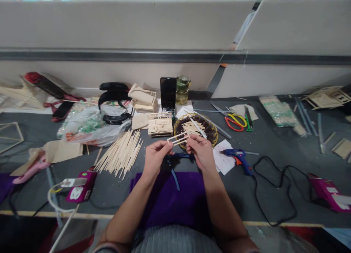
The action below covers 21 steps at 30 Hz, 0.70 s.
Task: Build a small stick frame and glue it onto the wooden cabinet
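A small rectangular frame of thin wooden sticks (178,142) is held up between my two hands. My left hand (157,155) pinches its left end, and my right hand (201,150) pinches its right end. Just behind it stands a round woven basket (215,134) with a yellow rim, holding short sticks (192,127). A little model built of sticks (160,125) sits behind my left hand. To the left, long wooden sticks (120,154) lie in a loose pile. Beneath my wrists is a purple cloth (172,201).
A blue glue gun (241,159) lies right of my right hand, its black cord running to a magenta box (329,192). Scissors (233,119) lie behind it. A phone (168,94) stands upright beside a green glass jar (182,90). Plastic bags (93,130) sit at left.
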Each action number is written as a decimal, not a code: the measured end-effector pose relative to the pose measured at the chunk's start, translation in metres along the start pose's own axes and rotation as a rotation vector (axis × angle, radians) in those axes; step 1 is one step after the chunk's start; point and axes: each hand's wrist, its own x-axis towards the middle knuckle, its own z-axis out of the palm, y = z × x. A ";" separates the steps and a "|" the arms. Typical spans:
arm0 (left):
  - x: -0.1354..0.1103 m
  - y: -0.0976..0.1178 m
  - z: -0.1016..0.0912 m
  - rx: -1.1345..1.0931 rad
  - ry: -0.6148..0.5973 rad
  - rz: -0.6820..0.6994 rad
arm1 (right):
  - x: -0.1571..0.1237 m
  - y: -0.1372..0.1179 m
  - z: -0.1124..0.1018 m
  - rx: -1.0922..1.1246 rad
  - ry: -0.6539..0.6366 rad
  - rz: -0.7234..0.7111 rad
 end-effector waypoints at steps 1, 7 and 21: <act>0.000 0.000 0.000 -0.005 -0.002 -0.003 | 0.000 0.000 0.000 0.001 -0.004 -0.001; 0.002 -0.001 0.000 -0.045 0.017 -0.030 | 0.002 0.002 -0.005 -0.010 0.001 -0.021; 0.013 -0.004 -0.023 -0.180 0.001 -0.142 | -0.004 -0.008 -0.040 -0.429 0.334 -0.439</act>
